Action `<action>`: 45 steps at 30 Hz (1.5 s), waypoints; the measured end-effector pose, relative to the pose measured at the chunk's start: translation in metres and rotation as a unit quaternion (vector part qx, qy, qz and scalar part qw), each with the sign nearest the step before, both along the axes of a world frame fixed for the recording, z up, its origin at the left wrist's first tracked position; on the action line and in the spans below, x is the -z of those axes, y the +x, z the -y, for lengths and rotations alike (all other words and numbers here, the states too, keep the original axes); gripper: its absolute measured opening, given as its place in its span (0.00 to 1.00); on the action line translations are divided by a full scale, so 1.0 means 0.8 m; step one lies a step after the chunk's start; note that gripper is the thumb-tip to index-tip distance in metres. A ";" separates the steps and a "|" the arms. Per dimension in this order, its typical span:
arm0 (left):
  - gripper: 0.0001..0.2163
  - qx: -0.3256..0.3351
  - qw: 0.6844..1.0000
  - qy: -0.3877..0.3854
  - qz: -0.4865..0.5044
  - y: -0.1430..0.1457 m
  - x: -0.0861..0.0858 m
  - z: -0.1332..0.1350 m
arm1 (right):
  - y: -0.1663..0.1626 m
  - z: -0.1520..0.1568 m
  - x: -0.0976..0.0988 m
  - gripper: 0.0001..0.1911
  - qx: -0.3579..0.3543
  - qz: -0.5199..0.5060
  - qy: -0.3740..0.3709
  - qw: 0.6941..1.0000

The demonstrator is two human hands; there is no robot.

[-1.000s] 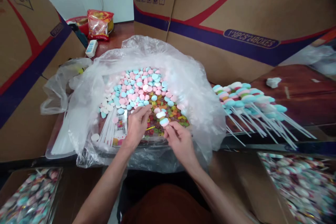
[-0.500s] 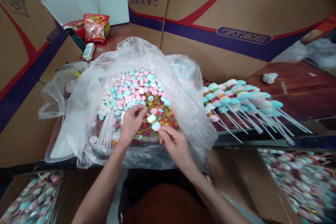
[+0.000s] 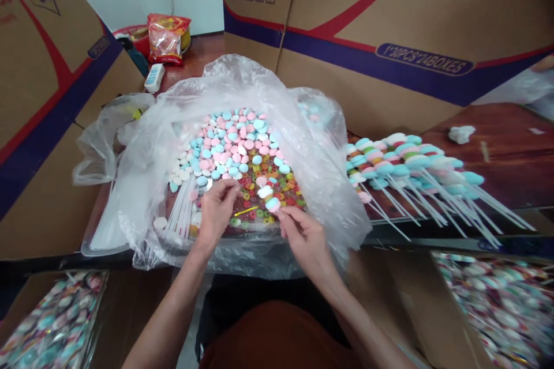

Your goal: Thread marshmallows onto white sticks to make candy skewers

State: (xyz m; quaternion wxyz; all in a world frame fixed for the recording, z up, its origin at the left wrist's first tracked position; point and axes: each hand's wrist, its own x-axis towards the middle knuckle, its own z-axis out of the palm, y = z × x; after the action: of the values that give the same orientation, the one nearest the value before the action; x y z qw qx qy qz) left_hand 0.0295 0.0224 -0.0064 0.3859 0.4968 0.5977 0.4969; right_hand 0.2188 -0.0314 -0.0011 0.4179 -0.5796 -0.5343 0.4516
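The right hand (image 3: 305,236) has its fingers clamped on the low end of a candy stick (image 3: 268,199), held over the ring sweets (image 3: 279,181) in the plastic-lined tray (image 3: 104,242). The left hand (image 3: 216,207) sits near it, fingertips pinched together on something too small to make out. If a piece is pressed on askew, the thin stick could snap or shed its pieces. Since half a second ago, the left hand has drawn slightly away from the stick's tip.

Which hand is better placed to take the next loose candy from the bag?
Probably left. The left hand hovers beside the coloured rings, while the right hand pinches the half-filled candy stick.
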 end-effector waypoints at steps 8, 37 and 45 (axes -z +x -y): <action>0.06 0.063 0.967 0.116 -0.216 0.009 -0.002 0.010 | 0.006 0.003 0.004 0.17 0.005 0.001 -0.002 1.000; 0.10 0.166 0.901 0.154 -0.370 0.017 0.008 0.014 | 0.006 0.004 0.005 0.17 -0.022 0.023 0.011 0.999; 0.10 0.189 0.905 0.124 -0.361 0.019 0.004 0.008 | 0.008 0.006 0.006 0.16 -0.016 0.018 0.016 1.000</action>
State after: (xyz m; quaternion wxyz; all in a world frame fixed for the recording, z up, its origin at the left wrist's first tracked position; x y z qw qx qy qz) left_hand 0.0450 0.0160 -0.0095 0.1655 0.7897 0.5248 0.2714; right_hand 0.2252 -0.0364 -0.0061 0.4103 -0.5720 -0.5581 0.4392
